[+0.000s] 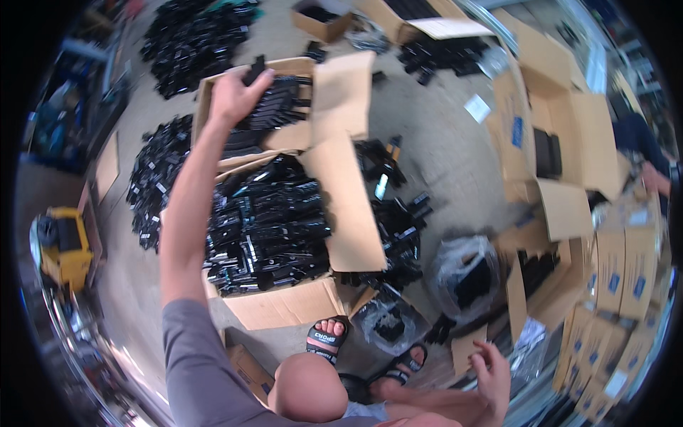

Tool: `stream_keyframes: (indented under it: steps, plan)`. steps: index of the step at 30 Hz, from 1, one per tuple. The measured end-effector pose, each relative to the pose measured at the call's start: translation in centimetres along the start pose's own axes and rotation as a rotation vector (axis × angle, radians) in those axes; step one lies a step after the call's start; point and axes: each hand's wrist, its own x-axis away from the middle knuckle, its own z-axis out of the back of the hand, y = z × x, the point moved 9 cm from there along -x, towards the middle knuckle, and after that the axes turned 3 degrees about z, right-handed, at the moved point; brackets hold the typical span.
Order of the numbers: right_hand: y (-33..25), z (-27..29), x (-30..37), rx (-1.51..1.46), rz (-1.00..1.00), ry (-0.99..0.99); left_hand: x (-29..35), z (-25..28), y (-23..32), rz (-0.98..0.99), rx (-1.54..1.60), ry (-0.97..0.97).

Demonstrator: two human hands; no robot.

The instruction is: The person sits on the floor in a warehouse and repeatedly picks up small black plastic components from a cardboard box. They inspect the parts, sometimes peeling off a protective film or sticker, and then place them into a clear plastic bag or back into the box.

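Concrete floor [455,167] spreads around me, strewn with loose black piles [196,46] and open cartons [594,142]. From my head view, my left hand [238,98] reaches over the far box [341,96], thumb and fingers closed around a black piece [255,67] above the rows [281,103] inside. My right hand [491,370] hangs at lower right, fingers loosely spread, apparently empty. Rows fill part of the far box; the near box [281,306] looks heaped full, while plenty lies unboxed on the floor.
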Motion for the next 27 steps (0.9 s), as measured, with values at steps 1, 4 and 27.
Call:
stream_keyframes:
  steps: [1,4,27]
  plan:
    - [-0.2,0.1,-0.2,0.027,0.021,-0.026,0.9,1.3,2.7,-0.032,0.042,0.008]
    - [-0.5,0.3,-0.1,0.068,0.048,-0.026,3.0,0.1,11.3,-0.243,0.139,-0.170]
    - [-2.0,1.9,3.2,-0.008,0.253,-0.159,27.9,-40.3,30.3,0.045,-0.063,-0.668]
